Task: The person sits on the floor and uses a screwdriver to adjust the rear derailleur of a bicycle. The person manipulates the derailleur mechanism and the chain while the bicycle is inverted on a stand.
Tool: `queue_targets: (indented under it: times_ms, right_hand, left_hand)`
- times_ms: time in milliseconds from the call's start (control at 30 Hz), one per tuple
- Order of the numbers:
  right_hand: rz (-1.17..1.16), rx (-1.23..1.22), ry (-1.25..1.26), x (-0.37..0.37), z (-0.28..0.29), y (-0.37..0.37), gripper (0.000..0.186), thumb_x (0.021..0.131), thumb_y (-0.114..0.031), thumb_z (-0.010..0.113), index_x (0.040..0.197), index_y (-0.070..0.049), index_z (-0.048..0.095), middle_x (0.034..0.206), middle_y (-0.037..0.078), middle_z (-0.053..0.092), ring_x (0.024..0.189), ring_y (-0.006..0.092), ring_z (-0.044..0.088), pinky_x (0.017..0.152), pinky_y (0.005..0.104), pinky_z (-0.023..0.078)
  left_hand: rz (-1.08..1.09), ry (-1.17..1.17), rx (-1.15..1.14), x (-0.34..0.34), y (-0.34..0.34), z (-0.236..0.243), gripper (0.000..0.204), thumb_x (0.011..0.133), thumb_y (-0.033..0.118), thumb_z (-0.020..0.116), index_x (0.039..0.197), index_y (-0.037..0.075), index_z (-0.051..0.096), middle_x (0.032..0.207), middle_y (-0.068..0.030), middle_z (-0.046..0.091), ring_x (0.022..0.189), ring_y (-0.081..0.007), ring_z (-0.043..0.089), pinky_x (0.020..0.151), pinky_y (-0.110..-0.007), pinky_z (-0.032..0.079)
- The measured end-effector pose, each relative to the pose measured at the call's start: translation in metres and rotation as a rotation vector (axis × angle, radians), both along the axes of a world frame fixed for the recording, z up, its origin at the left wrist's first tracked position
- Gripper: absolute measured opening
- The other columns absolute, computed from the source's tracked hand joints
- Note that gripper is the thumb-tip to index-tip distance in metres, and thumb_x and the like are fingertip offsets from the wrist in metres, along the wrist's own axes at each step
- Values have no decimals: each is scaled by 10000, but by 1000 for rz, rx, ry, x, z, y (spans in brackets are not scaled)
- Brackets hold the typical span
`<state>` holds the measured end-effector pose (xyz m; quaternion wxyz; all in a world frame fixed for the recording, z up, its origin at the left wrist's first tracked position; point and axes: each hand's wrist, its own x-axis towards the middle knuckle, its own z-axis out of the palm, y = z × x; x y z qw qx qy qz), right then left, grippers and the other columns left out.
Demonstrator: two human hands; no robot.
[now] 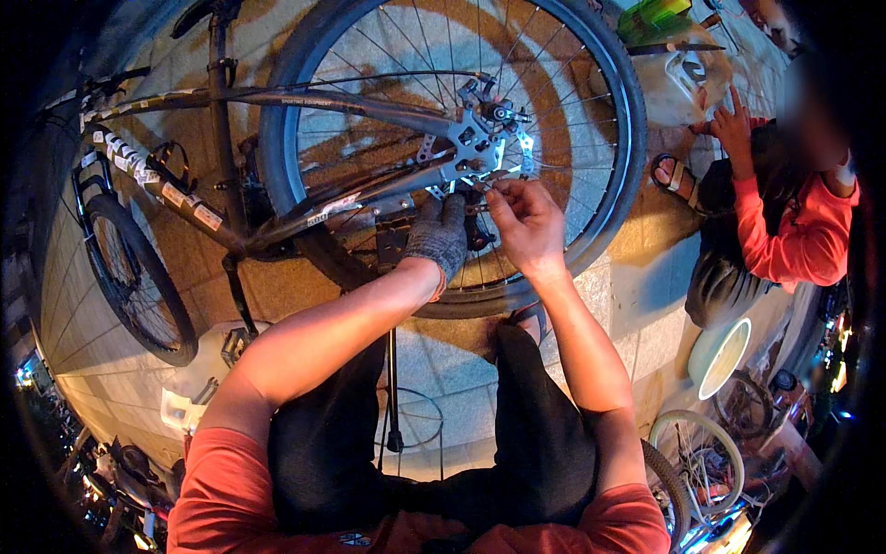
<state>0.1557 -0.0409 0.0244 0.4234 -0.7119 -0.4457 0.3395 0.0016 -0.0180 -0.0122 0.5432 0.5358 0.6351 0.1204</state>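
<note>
The dark bike [378, 111] is set on the stone ground [637, 305], its back wheel [632, 157] by the knees [519, 349]. The left hand [436, 229], in a gray glove [439, 242], is placed near the wheel's middle; its grip cannot be told. The right hand [531, 224] is pinched closed beside it; anything inside is hidden.

A dark bicycle [360, 194] with white markings on its frame stands across the upper left and middle of the view, its front end toward the left. The rear wheel [632, 138] (black tyre, thin spokes) shows almost face-on. A grey, cut-out frame plate [469, 138] sits over the wheel's centre, with what looks like a brake caliper [503, 113] at its upper right; its lower edge is partly hidden.
</note>
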Motion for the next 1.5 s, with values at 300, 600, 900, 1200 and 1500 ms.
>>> queue_targets:
  times_ms: [300,600,900,1200,1500]
  right_hand:
    - [-5,48,-154,-7,9,6,155,897,-133,766,1012,-31,746,862,117,669,702,218,649,644,328,528]
    - [54,180,-402,-8,12,16,136,890,-153,777,992,-63,764,901,122,707,780,305,704,688,377,559]
    - [16,186,-286,-11,3,15,131,882,-133,791,978,-48,767,903,128,710,782,297,703,714,365,563]
    - [-74,81,-150,-10,5,15,160,868,-130,802,988,-32,761,909,118,711,816,232,685,757,332,547]
    - [-39,50,-225,-7,10,18,168,857,-166,794,976,-55,754,934,141,706,846,331,704,771,393,556]
  left_hand:
    - [118,-85,-51,3,3,19,470,1080,395,433,1305,9,577,1293,-299,614,1215,-465,568,1021,-481,426]
    - [-13,-33,-31,-1,1,-1,451,1091,331,461,1356,-19,562,1339,-293,601,1260,-429,556,1056,-421,433]
    - [192,-213,-92,5,0,23,434,1083,368,433,1258,-5,571,1191,-296,645,1112,-477,612,946,-506,461]
    - [65,-4,18,2,3,12,418,1083,352,443,1267,0,574,1189,-293,647,1082,-475,620,940,-507,463]
    - [207,-242,-214,5,3,17,456,1100,366,410,1294,-22,552,1209,-283,651,1096,-445,634,941,-484,480]
